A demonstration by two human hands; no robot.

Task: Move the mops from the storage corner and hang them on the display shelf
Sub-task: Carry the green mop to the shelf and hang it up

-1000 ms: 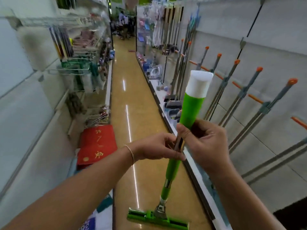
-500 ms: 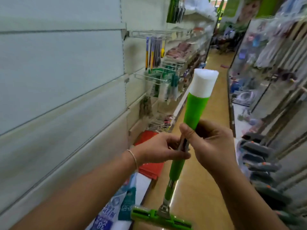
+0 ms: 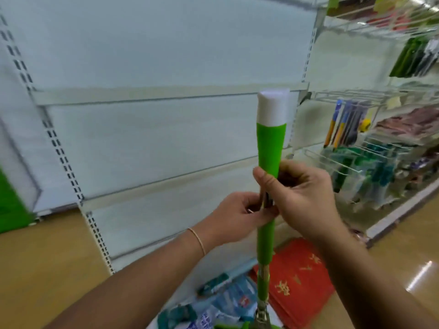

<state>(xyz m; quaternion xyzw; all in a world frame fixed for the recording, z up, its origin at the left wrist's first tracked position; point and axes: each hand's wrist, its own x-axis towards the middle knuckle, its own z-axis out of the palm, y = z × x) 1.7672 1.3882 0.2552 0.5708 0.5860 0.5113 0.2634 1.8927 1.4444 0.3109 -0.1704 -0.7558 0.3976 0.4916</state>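
Observation:
A green mop (image 3: 270, 143) with a white cap on its handle stands upright in front of me, its head cut off by the bottom edge. My right hand (image 3: 306, 200) grips the handle just below the thick green grip. My left hand (image 3: 240, 217) pinches the metal part of the handle right beside it, a thin band on its wrist. Behind the mop is a bare white display shelf panel (image 3: 154, 129) with slotted uprights (image 3: 61, 153).
Wire racks (image 3: 370, 150) with hanging goods fill the shelving on the right. Red mats (image 3: 301, 281) and blue packets (image 3: 228, 302) lie on the low base shelf. A green panel (image 3: 11, 205) stands at the far left, on the tan floor (image 3: 42, 269).
My view has swung left, away from the aisle and the hung mops, onto the bare white shelf panel. Both hands keep the same hold on the green mop handle.

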